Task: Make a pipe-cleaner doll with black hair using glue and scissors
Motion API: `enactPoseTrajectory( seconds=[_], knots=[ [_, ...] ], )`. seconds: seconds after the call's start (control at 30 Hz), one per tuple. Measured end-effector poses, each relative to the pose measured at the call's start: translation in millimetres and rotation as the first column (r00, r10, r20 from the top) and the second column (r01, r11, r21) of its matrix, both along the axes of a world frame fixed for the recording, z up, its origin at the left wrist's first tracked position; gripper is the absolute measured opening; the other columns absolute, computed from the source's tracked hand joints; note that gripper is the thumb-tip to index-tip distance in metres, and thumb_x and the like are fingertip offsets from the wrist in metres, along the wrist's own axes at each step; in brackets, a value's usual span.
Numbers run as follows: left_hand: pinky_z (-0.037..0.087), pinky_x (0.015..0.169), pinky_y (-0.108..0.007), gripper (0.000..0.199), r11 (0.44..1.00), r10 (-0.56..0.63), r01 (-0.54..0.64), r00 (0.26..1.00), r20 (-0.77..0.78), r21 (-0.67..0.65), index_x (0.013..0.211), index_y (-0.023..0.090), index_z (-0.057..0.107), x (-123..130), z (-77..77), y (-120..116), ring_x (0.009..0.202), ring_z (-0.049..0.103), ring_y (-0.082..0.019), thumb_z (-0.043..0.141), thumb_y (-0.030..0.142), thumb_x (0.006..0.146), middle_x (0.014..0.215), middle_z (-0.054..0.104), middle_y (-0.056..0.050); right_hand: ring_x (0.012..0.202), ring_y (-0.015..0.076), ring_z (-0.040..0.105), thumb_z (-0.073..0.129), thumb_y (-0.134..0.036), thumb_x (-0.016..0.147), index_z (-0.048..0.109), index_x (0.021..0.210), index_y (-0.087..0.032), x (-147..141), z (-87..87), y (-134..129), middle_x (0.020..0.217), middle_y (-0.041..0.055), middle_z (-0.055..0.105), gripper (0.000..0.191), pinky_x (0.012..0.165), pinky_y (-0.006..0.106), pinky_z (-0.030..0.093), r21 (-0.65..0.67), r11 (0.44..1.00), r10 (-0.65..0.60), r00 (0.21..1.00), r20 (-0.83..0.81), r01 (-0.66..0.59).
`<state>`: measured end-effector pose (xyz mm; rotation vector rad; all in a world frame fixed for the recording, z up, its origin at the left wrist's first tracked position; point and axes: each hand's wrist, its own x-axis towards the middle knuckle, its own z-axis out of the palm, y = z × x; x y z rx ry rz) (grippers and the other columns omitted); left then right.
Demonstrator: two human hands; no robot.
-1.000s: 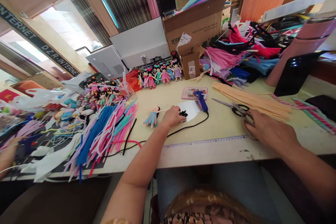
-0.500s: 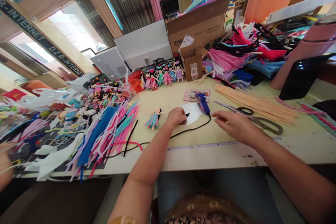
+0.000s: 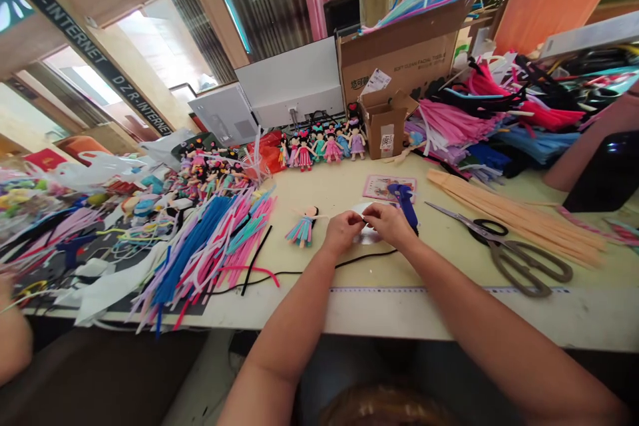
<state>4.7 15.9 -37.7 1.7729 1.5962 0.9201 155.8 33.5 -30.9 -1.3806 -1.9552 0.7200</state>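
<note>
My left hand (image 3: 343,231) and my right hand (image 3: 389,224) meet above a small white sheet (image 3: 368,236). Fingertips of both are pinched on a small black piece (image 3: 365,220), mostly hidden by the fingers. Just behind my right hand, a blue glue gun (image 3: 405,203) lies partly over a pink-edged card (image 3: 379,187). Left of my left hand lies a small doll (image 3: 303,226) with a pastel striped skirt. Large scissors (image 3: 509,249) rest to the right of my right hand.
Pipe cleaners (image 3: 200,246) cover the left side, near another person's arm (image 3: 12,333). Small dolls (image 3: 332,145) stand at the back beside a small carton (image 3: 384,126). Beige strips (image 3: 514,213) lie at right, before a black phone (image 3: 602,173). A black cord (image 3: 349,261) crosses the table.
My right hand has moved left from beside the scissors to meet my left hand, its fingers now pinched. The camera view has shifted, and more of the scissors' handles shows.
</note>
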Motion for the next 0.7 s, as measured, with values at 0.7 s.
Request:
enactPoseTrajectory(
  seconds=[0.7],
  knots=[
    [0.044,0.073,-0.024,0.030,0.986,-0.139,0.093,0.922,-0.361,-0.140,0.093,0.022,0.075,-17.0,17.8,-1.5,0.084,0.062,-0.016,0.051,0.020,0.075,0.090,0.073,-0.002,0.089,0.0184,0.062,0.054,-0.013,0.084,0.070,0.094,-0.016,-5.6,-14.4,-10.4,0.095,0.0092,0.066,0.019,0.082,0.027,0.043,0.111,0.970,0.172,0.936,0.307,-0.214]
  ],
)
